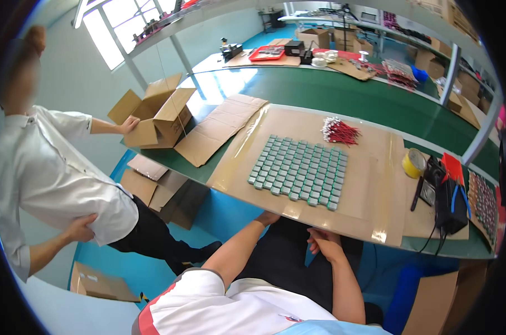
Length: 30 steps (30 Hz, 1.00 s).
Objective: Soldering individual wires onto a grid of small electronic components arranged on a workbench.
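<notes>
My left hand [268, 218] is at the table's near edge, above my lap, its fingers mostly hidden. Close to the same edge, my right hand [324, 241] rests over my right thigh. Its fingers are loosely bent and slightly apart, with nothing seen in them. In front of both hands, a cardboard sheet [370, 195] covers the tabletop. Small grey blocks with green edges [300, 170] lie on it in close slanting rows. Beyond them sits a bunch of red wires with white connectors [341, 132]. Neither hand touches the blocks or wires.
At left a person in a white shirt [68, 173] holds an open cardboard box [158, 120]. Yellow tape [413, 163], a black corded device [451, 204] and blue-handled pliers [461, 198] lie at right. A green bench [297, 89] runs behind; more boxes [172, 192] stand below left.
</notes>
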Each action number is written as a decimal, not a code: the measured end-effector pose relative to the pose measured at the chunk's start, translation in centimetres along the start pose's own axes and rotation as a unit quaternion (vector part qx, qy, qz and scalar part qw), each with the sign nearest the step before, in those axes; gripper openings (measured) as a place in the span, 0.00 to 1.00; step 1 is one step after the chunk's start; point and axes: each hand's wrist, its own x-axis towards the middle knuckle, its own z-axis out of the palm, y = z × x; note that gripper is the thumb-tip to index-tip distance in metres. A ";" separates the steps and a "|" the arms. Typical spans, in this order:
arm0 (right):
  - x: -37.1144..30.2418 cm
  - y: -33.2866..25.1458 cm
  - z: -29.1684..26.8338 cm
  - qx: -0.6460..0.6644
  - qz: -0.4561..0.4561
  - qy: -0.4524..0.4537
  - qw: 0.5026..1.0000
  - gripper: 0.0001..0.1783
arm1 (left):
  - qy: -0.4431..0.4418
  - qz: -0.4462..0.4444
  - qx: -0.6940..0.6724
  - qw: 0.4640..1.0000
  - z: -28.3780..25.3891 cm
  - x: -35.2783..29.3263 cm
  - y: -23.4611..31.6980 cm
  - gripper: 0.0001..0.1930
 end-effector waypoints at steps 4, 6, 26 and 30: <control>-0.2 -0.4 0.0 0.027 0.011 -0.006 1.000 0.15 | 0.019 0.038 0.053 0.998 1.2 1.2 -2.0 0.17; -0.4 -0.8 0.4 0.033 0.007 -0.006 0.999 0.16 | 0.037 0.027 0.063 0.997 1.8 1.1 -3.3 0.17; -1.7 1.4 0.8 -0.078 -0.030 0.104 0.991 0.11 | -0.137 0.001 -0.118 0.984 0.1 2.9 2.7 0.23; -0.9 3.3 0.3 -0.078 -0.033 0.121 0.989 0.12 | -0.066 0.190 0.088 0.975 -0.2 2.5 7.0 0.29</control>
